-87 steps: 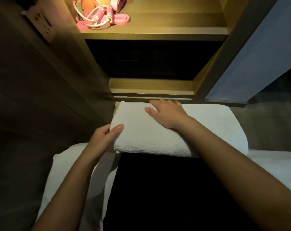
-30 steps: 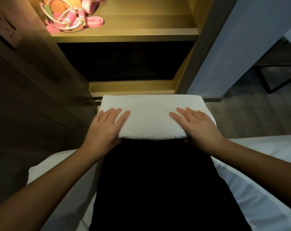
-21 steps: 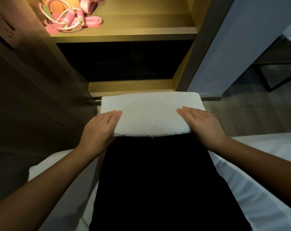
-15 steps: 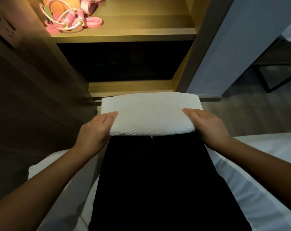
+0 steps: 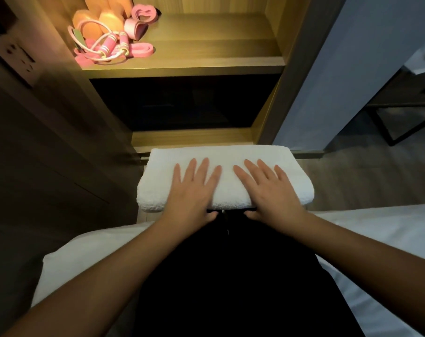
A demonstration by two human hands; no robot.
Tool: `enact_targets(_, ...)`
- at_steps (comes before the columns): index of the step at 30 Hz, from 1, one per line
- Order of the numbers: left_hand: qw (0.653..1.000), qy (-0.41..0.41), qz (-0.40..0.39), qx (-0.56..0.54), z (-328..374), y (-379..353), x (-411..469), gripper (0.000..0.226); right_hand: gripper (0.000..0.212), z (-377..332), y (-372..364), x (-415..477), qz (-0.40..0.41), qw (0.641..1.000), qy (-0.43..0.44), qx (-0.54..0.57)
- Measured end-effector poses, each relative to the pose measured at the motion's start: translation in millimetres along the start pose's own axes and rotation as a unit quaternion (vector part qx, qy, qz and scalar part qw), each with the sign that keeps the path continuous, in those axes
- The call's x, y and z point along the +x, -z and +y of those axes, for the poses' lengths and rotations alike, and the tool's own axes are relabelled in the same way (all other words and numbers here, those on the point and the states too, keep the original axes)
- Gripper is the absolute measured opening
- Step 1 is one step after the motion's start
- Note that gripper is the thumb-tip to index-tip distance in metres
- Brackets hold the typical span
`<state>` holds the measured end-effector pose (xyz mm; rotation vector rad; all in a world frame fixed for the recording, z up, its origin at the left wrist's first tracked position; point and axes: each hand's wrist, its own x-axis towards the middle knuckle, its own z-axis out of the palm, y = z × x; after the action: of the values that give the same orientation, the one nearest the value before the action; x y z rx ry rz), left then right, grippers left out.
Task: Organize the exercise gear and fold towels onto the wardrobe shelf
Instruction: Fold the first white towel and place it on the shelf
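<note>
**A:** How much of the job can be counted as done?

**B:** The exercise gear (image 5: 111, 37) is seen gathered at the left end of the lit shelf (image 5: 206, 64) of the wardrobe (image 5: 301, 69). A pink skipping rope (image 5: 109, 43) and pink bands (image 5: 139, 51) are there, with orange pieces (image 5: 109, 19) behind them that cannot be identified for certain. That part is judged finished, or nearly so.

**A:** And the towel?

**B:** One white towel (image 5: 221, 155) is folded into a thick oblong. It is laid across a dark-clothed lap (image 5: 231, 276) at the edge of the bed (image 5: 377, 229), just in front of the wardrobe's low ledge (image 5: 192, 138). It is not yet on the shelf.

**A:** How is it held?

**B:** It is not gripped. The left hand (image 5: 193, 193) and right hand (image 5: 271, 193) are laid flat on it side by side, with the fingers (image 5: 203, 167) straight, spread and pressed down.

**A:** What is left, then?

**B:** The fold is judged complete and is only being smoothed. The towel is to be lifted and set on the shelf, where bare room is seen to the right of the gear. Whether more towels are waiting cannot be told, as none is shown.
</note>
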<state>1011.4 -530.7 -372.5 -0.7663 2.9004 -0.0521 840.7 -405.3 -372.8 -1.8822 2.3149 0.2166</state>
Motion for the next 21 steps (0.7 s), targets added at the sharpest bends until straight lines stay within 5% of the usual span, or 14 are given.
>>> enact_targets(7, 0.991, -0.056, 0.115, -0.044, 5.1, 5.1, 23.3, 0.051, 0.043, 2.9, 6.2, 14.2, 0.091, 0.995, -0.017, 0.043)
enact_targets(13, 0.997, -0.025, 0.036, -0.062, -11.0, -8.7, 10.6, 0.083, 0.075, 11.1, -1.4, 3.5, 0.035, 0.998, -0.021, 0.049)
enact_targets(17, 0.996, -0.020, 0.047, -0.066, -22.5, -7.4, 2.2, 0.070, 0.055, 18.4, 0.1, -2.7, 0.128, 0.986, 0.003, 0.108)
enact_targets(21, 0.995, -0.023, 0.035, -0.087, -22.6, -1.5, 4.9, 0.076, 0.073, 32.6, 4.5, 4.4, 0.063, 0.991, 0.007, 0.113)
